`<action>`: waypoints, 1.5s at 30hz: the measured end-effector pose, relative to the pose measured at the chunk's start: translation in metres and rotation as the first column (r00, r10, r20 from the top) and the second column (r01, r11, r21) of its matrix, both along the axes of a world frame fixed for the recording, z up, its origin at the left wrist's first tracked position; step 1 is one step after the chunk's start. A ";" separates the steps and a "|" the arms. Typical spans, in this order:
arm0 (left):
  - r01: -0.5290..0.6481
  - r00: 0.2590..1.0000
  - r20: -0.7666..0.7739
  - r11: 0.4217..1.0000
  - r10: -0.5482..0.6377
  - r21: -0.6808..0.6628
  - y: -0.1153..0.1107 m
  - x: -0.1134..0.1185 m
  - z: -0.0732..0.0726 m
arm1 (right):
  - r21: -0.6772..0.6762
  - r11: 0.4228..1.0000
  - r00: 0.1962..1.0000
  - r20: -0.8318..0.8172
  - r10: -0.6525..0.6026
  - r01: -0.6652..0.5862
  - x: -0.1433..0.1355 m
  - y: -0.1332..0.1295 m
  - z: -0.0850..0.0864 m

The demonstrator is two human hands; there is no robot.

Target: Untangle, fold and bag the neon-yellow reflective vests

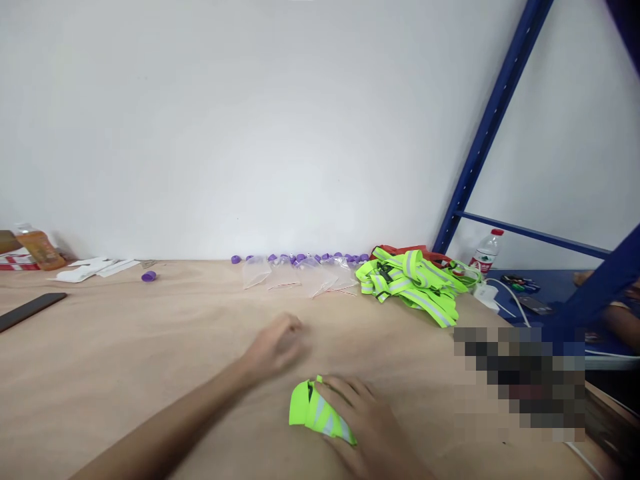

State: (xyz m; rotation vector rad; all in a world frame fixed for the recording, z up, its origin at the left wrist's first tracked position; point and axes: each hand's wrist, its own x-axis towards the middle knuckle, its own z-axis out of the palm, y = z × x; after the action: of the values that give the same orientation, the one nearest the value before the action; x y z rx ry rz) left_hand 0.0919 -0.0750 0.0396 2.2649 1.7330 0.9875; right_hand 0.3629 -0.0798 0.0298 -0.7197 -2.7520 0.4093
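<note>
Plain white wall behind a wood-coloured tabletop, with a blue metal rack rising behind and to the right of the pile of yellow-green reflective straps, the reference for all positions. Red material shows at the pile's back edge; a red-capped water bottle stands behind its right end. Clear plastic bags lie just to the left of the pile, with small purple caps along the wall behind them. Nearer the wearer than the pile, and to its left, lies a folded yellow-green reflective strap. Right hand: laid over this strap, fingers along the far edge, thumb at the near one; whether it pinches or merely presses cannot be told. Left hand: blurred, between strap and bags, fingers curled, nothing visible within; how tightly it is closed cannot be told. Step in hand, as judged: keeping the strap compact under the right palm. The next move appears to call for steady pressure there, lest the folds spring loose, and for a free left hand.
</note>
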 end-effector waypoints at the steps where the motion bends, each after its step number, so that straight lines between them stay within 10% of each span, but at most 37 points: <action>1: -0.124 0.992 -0.019 0.992 0.124 0.027 0.014 -0.019 0.001 | 0.026 1.000 1.000 -0.003 0.001 -0.001 0.000 0.001 -0.003; 8: -0.553 0.829 -0.144 0.830 0.541 -0.066 0.078 -0.128 -0.019 | 0.128 0.992 1.000 -0.021 0.021 -0.018 0.003 0.005 -0.020; 12: -0.602 0.795 -0.159 0.794 0.586 -0.082 0.093 -0.146 -0.026 | 0.159 0.987 1.000 -0.018 0.019 -0.016 0.004 0.007 -0.024; 17: -0.603 0.792 -0.079 0.796 0.606 0.060 0.092 -0.148 0.000 | 0.200 0.979 0.999 -0.019 0.035 -0.030 0.005 0.009 -0.027; 22: -0.447 0.879 -0.106 0.881 0.465 0.155 0.046 -0.103 0.016 | 0.199 0.980 0.994 -0.113 0.010 0.013 0.003 0.006 -0.022; 31: -0.172 0.975 -0.118 0.978 0.186 0.116 -0.062 0.031 -0.020 | 0.104 0.969 0.958 -0.207 -0.197 0.222 -0.010 -0.016 0.009; 37: -0.110 0.994 0.033 0.986 0.107 0.128 -0.092 0.067 -0.033 | 0.029 0.940 0.937 -0.097 -0.335 0.339 -0.002 -0.026 0.005; 45: 0.046 0.969 0.239 0.996 -0.063 0.076 -0.109 0.089 -0.011 | 0.081 0.944 0.945 -0.095 -0.312 0.320 -0.012 -0.039 0.006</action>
State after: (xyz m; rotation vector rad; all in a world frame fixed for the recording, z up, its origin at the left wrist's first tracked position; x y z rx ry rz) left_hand 0.1806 -0.1837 0.0287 2.1146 1.5508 1.2698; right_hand 0.3512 -0.1187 0.0361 -1.0726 -2.5002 0.2301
